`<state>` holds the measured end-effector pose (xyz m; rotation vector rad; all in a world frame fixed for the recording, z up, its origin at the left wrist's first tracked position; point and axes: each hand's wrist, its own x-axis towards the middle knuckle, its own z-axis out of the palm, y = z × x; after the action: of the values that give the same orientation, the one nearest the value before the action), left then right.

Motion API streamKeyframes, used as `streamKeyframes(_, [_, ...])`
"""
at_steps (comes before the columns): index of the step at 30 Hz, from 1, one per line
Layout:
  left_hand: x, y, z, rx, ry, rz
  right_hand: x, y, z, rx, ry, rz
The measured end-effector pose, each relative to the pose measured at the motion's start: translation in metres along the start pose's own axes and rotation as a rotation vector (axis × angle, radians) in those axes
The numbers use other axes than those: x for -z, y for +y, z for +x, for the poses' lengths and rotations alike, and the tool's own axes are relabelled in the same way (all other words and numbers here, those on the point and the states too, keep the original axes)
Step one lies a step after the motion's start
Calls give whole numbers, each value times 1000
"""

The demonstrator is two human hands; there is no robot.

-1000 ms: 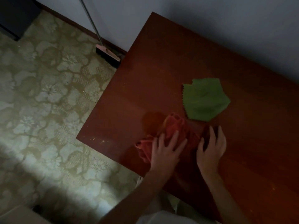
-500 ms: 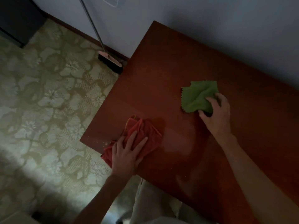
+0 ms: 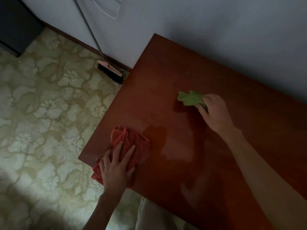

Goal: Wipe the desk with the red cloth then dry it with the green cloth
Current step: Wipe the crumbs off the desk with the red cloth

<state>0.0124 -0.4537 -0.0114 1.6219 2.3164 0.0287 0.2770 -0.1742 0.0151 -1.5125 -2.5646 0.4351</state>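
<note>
Cloths: two, red cloth (image 3: 131,143) and green cloth (image 3: 191,98), on the table (image 3: 182,72).
Your left hand (image 3: 116,168): flat, pressing red cloth.
Your right hand (image 3: 214,112): clutching green cloth.

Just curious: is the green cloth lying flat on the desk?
No, the right hand holds the green cloth bunched up.

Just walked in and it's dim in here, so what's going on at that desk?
A person is cleaning a reddish wooden desk with a cloth in each hand. The left hand lies flat, fingers spread, on a bunched red cloth at the desk's near left corner; part of the cloth hangs past the edge. The right hand grips a scrunched green cloth further in, toward the wall. A broom leans against the wall beside the desk, on a floral patterned floor.
</note>
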Motion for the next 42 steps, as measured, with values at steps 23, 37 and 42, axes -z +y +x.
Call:
streamKeyframes(23, [-10,-5,2,-5,24,-28,-80,-97,97,142,-222,-128])
streamKeyframes(37, [-9,5,2,-1,-29,-27,-78,-82,-90,-264,0,98])
streamKeyframes(42, [-27,75,-22,-274,-78,5,-76,-62,-223,-604,-1,9])
